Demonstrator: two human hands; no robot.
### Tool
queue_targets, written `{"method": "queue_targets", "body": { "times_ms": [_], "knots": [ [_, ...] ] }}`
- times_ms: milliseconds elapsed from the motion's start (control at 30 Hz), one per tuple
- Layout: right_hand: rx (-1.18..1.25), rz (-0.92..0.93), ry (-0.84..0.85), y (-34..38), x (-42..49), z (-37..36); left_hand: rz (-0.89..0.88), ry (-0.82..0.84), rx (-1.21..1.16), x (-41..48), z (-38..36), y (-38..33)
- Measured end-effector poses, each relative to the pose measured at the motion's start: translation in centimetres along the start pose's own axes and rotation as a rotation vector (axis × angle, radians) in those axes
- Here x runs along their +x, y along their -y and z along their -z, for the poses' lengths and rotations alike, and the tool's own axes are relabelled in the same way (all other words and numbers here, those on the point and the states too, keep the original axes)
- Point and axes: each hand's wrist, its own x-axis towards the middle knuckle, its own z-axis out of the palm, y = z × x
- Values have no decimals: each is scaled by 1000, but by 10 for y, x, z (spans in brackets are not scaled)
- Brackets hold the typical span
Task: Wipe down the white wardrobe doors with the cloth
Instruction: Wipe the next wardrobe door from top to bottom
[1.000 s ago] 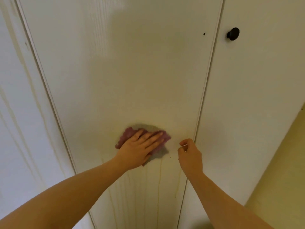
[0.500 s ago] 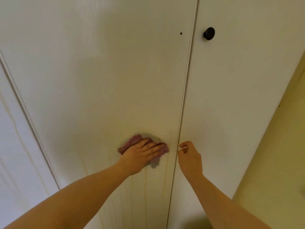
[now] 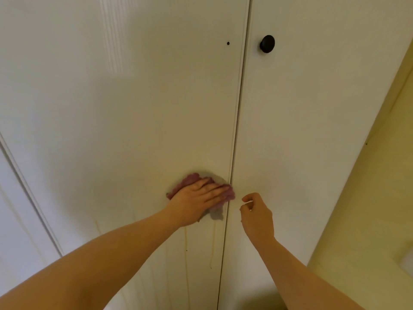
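The left hand (image 3: pixel 196 198) lies flat in the lower middle of the frame, fingers straight and together, pressing a purple cloth (image 3: pixel 189 179) against the white middle door (image 3: pixel 134 108). The hand does not grasp the cloth; it only pins it to the door under the palm and fingers. The cloth is bunched, showing above the knuckles, past the fingertips and a little below the palm. Its right end reaches the dark vertical gap (image 3: pixel 237 121) between this door and the right door (image 3: pixel 301 130).

The right hand (image 3: pixel 257 217) is held just right of that gap, near the cloth but apart from it. Its fingers are loosely curled, the forefinger hooked over the thumb, with nothing seen in its grip. Whether it touches the right door cannot be told.

Thin yellowish drip streaks (image 3: pixel 185 242) run down the middle door below the cloth. Near the top of the frame, a round black knob (image 3: pixel 267 43) sits on the right door, and a small dark hole (image 3: pixel 228 43) marks the middle door just across the gap. Another white door (image 3: pixel 17 220) shows at the lower left edge, and a yellow wall (image 3: pixel 368 209) fills the right side.
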Motion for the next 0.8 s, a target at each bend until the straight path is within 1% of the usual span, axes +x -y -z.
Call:
{"method": "queue_targets", "body": {
  "times_ms": [33,67,100,133,167,233,300,367,467,567,667,800],
  "knots": [
    [-1,-4,-2,0,2,1,44,-57,-5,4,5,7],
    [2,-5,-3,0,3,2,126,-108,-38,9,11,15],
    [6,-6,-2,0,5,1,208,-141,-75,14,15,20],
    [9,-7,2,1,4,-1,249,-156,-103,16,17,21],
    [10,-6,10,2,3,-3,232,-131,-108,15,16,19],
    [16,9,28,4,0,-9,107,-73,-99,6,7,10],
    [26,32,39,6,-3,-13,6,-58,-79,-1,3,5],
    [28,68,46,9,-5,-14,8,-97,-93,-3,1,6],
    [13,157,95,16,-9,-17,61,-149,-148,-2,4,6],
    [42,230,173,28,-10,-29,116,-266,-295,-1,9,7],
    [145,202,242,42,1,-45,115,-322,-346,-5,9,17],
    [134,159,231,41,19,-68,90,-329,-240,-19,2,32]
  ]
}}
